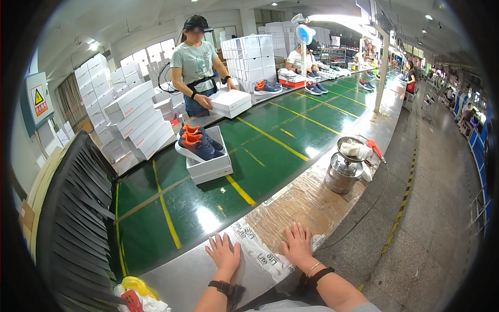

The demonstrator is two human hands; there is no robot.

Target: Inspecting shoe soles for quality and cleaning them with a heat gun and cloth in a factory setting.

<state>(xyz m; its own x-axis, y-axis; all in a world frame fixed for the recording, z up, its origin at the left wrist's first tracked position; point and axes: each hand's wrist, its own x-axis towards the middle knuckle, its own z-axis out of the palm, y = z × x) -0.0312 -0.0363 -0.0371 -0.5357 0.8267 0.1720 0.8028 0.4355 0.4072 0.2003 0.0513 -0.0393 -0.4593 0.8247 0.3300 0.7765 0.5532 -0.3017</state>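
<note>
Film-covered brown board [304, 203] lies along the near surface [192, 274], on your side of the green belt [270, 164], with your right grip [298, 247] resting at its near end. Your left grip [224, 256] lies on the bare metal of the surface. Both are spread wide, palms down, fingers apart, and hold nothing. It is hard to tell from here whether your right palm bears on the board or on the printed strip [258, 248] beside it. Expect the board to be stiff and flat, its creased film rather slick; its long outer edge looks the best place for you to take hold. On the belt, an open white box [210, 172] bears navy shoes [200, 145] with orange linings; judge the card light and easily dented, the shoes soft in the upper, so support the box by opposite walls. As for writing, you have bold black lettering repeating on the strip between your grips, red lettering on the stacked white boxes [143, 125], and a yellow warning sign [40, 101] at far left.
</note>
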